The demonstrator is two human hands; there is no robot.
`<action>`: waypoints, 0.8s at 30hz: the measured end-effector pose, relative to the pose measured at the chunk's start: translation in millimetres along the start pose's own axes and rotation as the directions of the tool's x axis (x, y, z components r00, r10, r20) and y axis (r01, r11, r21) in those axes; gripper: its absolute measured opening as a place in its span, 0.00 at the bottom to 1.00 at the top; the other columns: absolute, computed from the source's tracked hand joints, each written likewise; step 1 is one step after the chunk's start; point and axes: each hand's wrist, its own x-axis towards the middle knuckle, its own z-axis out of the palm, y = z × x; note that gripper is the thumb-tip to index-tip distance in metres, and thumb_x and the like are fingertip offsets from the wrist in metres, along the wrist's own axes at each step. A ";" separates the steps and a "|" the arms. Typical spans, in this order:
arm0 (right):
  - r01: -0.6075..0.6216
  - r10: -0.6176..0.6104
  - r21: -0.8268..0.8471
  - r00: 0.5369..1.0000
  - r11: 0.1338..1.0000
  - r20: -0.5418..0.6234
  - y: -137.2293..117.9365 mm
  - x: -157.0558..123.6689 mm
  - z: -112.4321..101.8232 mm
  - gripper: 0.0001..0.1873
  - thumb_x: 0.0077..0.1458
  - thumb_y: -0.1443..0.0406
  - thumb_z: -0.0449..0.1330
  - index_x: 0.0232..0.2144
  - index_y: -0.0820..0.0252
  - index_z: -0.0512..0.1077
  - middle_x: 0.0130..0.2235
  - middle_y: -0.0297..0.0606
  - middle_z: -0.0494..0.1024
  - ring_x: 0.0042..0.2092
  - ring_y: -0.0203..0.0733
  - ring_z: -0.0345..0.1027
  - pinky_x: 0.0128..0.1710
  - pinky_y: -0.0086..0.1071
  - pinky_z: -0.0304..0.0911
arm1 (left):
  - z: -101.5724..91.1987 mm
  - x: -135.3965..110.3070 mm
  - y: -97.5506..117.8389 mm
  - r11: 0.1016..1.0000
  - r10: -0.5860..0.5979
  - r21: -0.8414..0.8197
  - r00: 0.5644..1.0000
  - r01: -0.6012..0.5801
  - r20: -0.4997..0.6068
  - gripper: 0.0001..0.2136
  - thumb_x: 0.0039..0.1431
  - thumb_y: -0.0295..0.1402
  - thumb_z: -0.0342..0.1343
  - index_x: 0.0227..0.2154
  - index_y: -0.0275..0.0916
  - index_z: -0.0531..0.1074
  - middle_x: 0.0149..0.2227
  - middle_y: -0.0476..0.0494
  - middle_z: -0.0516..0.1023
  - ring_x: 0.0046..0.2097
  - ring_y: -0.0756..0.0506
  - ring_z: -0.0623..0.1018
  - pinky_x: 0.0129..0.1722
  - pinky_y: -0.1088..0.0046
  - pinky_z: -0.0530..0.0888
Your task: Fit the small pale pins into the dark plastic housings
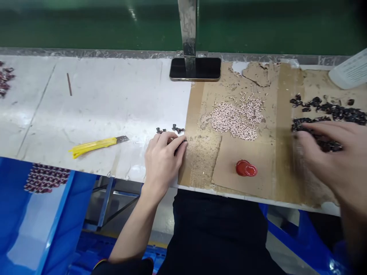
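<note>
Small dark parts (338, 114) lie heaped at 3 o'clock on the cardboard (229, 172); our right grip (329, 160) spreads over them, our left grip (163, 162) presses together on a few near 7 o'clock.

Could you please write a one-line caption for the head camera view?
Left hand holds small dark parts; right hand reaches into a dark pile on cardboard.

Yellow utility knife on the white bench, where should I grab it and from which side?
Probably best to grip the yellow plastic handle around its middle, coming from the near edge of the white bench, on the handle's left. The knife lies flat with its bare steel blade pointing right, toward your left hand, so that approach should keep your fingers behind the blade.
</note>
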 end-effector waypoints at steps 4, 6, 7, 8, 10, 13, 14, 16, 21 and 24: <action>0.240 -0.262 0.195 0.960 0.951 0.096 -80.6 28.3 21.9 0.12 0.63 0.61 0.65 0.47 0.53 0.83 0.47 0.45 0.86 0.47 0.54 0.78 0.48 0.48 0.72 | -2.2 3.3 0.9 0.998 0.048 0.040 0.999 -0.049 0.022 0.07 0.70 0.33 0.59 0.42 0.42 0.82 0.39 0.40 0.83 0.41 0.38 0.77 0.41 0.60 0.72; 0.282 -0.324 0.208 0.923 0.936 0.207 -101.7 39.3 33.8 0.12 0.65 0.62 0.62 0.47 0.55 0.83 0.49 0.44 0.85 0.49 0.54 0.77 0.49 0.49 0.71 | -2.7 5.0 -1.0 0.995 0.089 0.048 0.996 -0.091 0.031 0.07 0.71 0.33 0.58 0.42 0.43 0.82 0.40 0.40 0.84 0.41 0.38 0.77 0.41 0.59 0.71; 0.300 -0.348 0.209 0.902 0.931 0.257 -107.7 43.2 38.7 0.12 0.66 0.63 0.61 0.46 0.55 0.83 0.49 0.44 0.84 0.49 0.54 0.77 0.49 0.49 0.71 | -2.9 5.5 -2.1 0.992 0.113 0.052 0.993 -0.114 0.024 0.07 0.71 0.33 0.58 0.42 0.43 0.82 0.39 0.40 0.85 0.41 0.38 0.77 0.41 0.59 0.70; 0.315 -0.365 0.207 0.884 0.926 0.291 -111.3 46.2 42.5 0.12 0.67 0.65 0.59 0.45 0.56 0.83 0.49 0.44 0.84 0.49 0.54 0.77 0.48 0.49 0.71 | -2.9 5.7 -3.0 0.989 0.134 0.055 0.991 -0.135 0.012 0.07 0.71 0.33 0.58 0.41 0.44 0.82 0.39 0.41 0.85 0.41 0.38 0.77 0.41 0.59 0.70; 0.338 -0.387 0.200 0.865 0.920 0.318 -114.2 49.5 47.0 0.13 0.67 0.68 0.57 0.40 0.56 0.83 0.47 0.43 0.85 0.47 0.52 0.77 0.45 0.47 0.70 | -2.4 5.7 -4.1 0.987 0.156 0.048 0.988 -0.156 -0.011 0.07 0.70 0.34 0.59 0.39 0.45 0.82 0.38 0.42 0.86 0.40 0.38 0.77 0.40 0.59 0.69; 0.345 -0.383 0.171 0.873 0.923 0.301 -114.2 50.9 48.3 0.14 0.65 0.70 0.57 0.36 0.56 0.83 0.42 0.41 0.85 0.43 0.51 0.78 0.41 0.45 0.69 | -0.2 5.8 -4.4 0.992 0.122 -0.010 0.992 -0.122 -0.006 0.07 0.71 0.33 0.58 0.37 0.45 0.81 0.38 0.43 0.86 0.40 0.39 0.77 0.40 0.59 0.68; 0.343 -0.377 0.163 0.879 0.925 0.292 -113.9 51.1 48.0 0.13 0.65 0.70 0.58 0.36 0.55 0.83 0.41 0.41 0.86 0.42 0.51 0.78 0.41 0.44 0.69 | 1.0 6.2 -4.4 0.994 0.104 -0.029 0.995 -0.104 0.000 0.07 0.71 0.33 0.58 0.37 0.45 0.81 0.38 0.42 0.86 0.41 0.39 0.77 0.40 0.59 0.68; 0.331 -0.365 0.162 0.890 0.930 0.273 -112.8 51.5 47.5 0.13 0.64 0.70 0.59 0.36 0.54 0.83 0.39 0.39 0.86 0.42 0.51 0.78 0.40 0.44 0.69 | 3.7 7.5 -4.4 0.996 0.075 -0.049 0.997 -0.075 -0.002 0.08 0.72 0.33 0.57 0.37 0.44 0.80 0.39 0.41 0.85 0.41 0.39 0.76 0.41 0.59 0.68; 0.234 -0.298 0.268 0.926 0.935 0.233 -107.8 53.0 45.2 0.09 0.63 0.65 0.63 0.36 0.50 0.85 0.37 0.36 0.87 0.39 0.53 0.80 0.39 0.48 0.70 | 8.8 11.8 -4.9 0.996 0.029 -0.086 0.999 -0.031 -0.018 0.08 0.71 0.33 0.57 0.36 0.43 0.79 0.37 0.41 0.84 0.39 0.39 0.74 0.40 0.60 0.69; 0.135 -0.207 0.367 0.965 0.920 0.163 -109.0 51.1 37.2 0.07 0.61 0.65 0.67 0.37 0.48 0.86 0.37 0.35 0.88 0.39 0.52 0.81 0.40 0.48 0.73 | 5.3 12.8 -2.1 0.993 0.008 -0.115 1.000 -0.011 -0.029 0.06 0.72 0.31 0.56 0.38 0.42 0.77 0.37 0.41 0.84 0.40 0.40 0.75 0.40 0.62 0.71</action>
